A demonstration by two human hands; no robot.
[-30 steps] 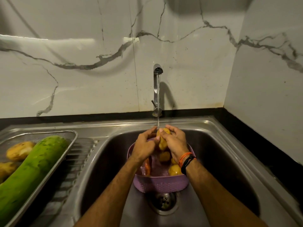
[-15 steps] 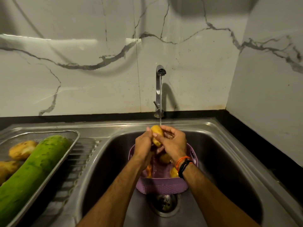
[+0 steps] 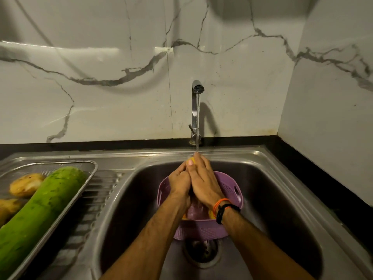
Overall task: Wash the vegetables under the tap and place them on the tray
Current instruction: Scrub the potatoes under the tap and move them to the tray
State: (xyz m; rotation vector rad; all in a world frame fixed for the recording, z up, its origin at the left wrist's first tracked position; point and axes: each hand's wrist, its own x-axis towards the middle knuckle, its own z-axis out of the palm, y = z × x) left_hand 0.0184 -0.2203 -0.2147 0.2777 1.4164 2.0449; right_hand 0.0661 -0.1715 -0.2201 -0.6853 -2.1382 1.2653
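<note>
Under the running tap (image 3: 197, 88) my left hand (image 3: 180, 181) and my right hand (image 3: 202, 179) close together around a yellow potato (image 3: 191, 159); only its top shows between the fingertips, where the water stream lands. Below the hands a purple basket (image 3: 235, 191) stands in the sink basin (image 3: 129, 209), its contents mostly hidden by my arms. On the drainboard at left a metal mesh tray (image 3: 88, 174) holds a long green gourd (image 3: 40, 209) and two potatoes (image 3: 25, 184).
The drain (image 3: 201, 252) lies just in front of the basket. A black counter edge (image 3: 323, 188) runs along the right side under the marble wall. The ribbed drainboard (image 3: 96, 201) separates tray and basin.
My hands have closed more tightly over the potato, which showed clearly between them before. They stay under the stream, with the right hand now laid over the left.
</note>
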